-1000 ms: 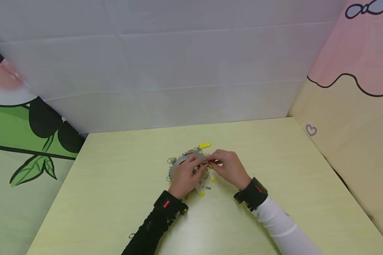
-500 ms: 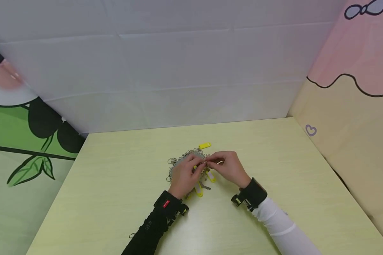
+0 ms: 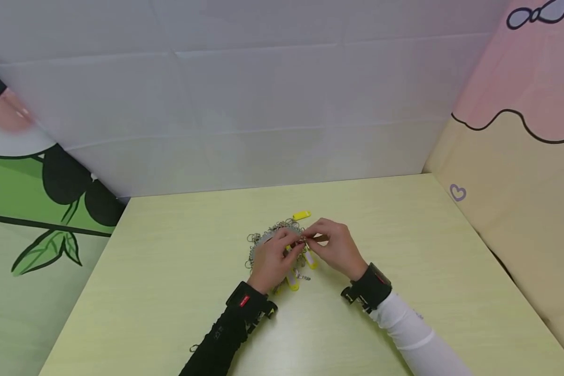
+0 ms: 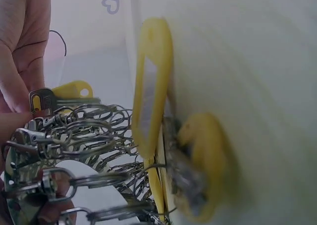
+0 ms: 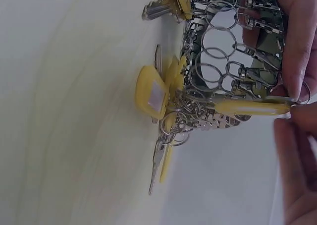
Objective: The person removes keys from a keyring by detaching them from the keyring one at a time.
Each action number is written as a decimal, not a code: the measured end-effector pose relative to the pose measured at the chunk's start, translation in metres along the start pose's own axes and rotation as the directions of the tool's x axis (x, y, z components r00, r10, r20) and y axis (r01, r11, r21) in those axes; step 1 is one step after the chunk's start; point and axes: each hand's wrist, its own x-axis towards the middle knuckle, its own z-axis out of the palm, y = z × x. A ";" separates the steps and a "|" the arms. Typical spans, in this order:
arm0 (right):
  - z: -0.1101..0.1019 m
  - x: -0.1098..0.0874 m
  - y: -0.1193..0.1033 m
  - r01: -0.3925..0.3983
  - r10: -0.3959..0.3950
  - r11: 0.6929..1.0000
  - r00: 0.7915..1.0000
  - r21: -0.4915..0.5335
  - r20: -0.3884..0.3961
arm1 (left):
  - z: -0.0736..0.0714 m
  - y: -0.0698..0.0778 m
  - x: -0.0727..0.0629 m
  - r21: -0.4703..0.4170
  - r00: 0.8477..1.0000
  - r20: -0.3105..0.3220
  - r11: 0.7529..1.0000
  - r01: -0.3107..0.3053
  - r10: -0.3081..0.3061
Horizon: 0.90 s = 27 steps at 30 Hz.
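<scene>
A round metal key holder (image 3: 260,241) stands on the table, its band (image 4: 15,200) lined with several clips and split rings. My left hand (image 3: 274,256) grips its right side, thumb and fingers at the band. Fingertips of my right hand (image 3: 336,245) meet the left fingers there and pinch the end of a yellow key tag (image 5: 252,107) beside a split ring (image 5: 306,92). In the left wrist view a key (image 4: 43,102) lies against that tag. More yellow tags (image 4: 152,88) with keys (image 5: 156,160) hang below the rings. The left palm hides part of the holder.
One yellow tag (image 3: 302,214) lies on the pale table (image 3: 183,271) behind the holder. A grey-white curtain (image 3: 263,104) rises at the table's back edge, with printed cloths at left and right. A small ring-shaped thing (image 3: 194,348) shows beside the left sleeve.
My right hand dips and turns slightly, then lifts back at the same spot, its fingertips still at the holder. The left hand stays in place. Tags below the hands shift a little.
</scene>
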 end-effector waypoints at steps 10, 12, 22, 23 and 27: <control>-0.002 0.001 -0.001 -0.136 0.133 0.985 0.990 0.103 0.038 | -0.001 0.001 0.000 -0.014 1.000 -0.031 1.000 -0.001 0.001; -0.001 0.000 -0.002 -0.054 0.053 0.998 0.998 0.028 0.017 | -0.002 0.001 0.000 -0.017 1.000 -0.023 1.000 0.002 -0.002; -0.001 0.001 -0.003 0.191 -0.197 0.974 0.980 -0.121 -0.035 | -0.005 0.005 0.000 -0.001 1.000 -0.023 1.000 0.001 -0.001; -0.002 0.001 -0.003 0.172 -0.175 0.981 0.984 -0.087 -0.037 | -0.005 0.006 0.000 -0.001 1.000 -0.023 1.000 0.001 -0.001; -0.004 0.002 -0.005 0.055 -0.053 0.997 0.998 0.047 -0.039 | -0.006 0.007 0.001 -0.008 0.999 -0.035 1.000 0.000 0.000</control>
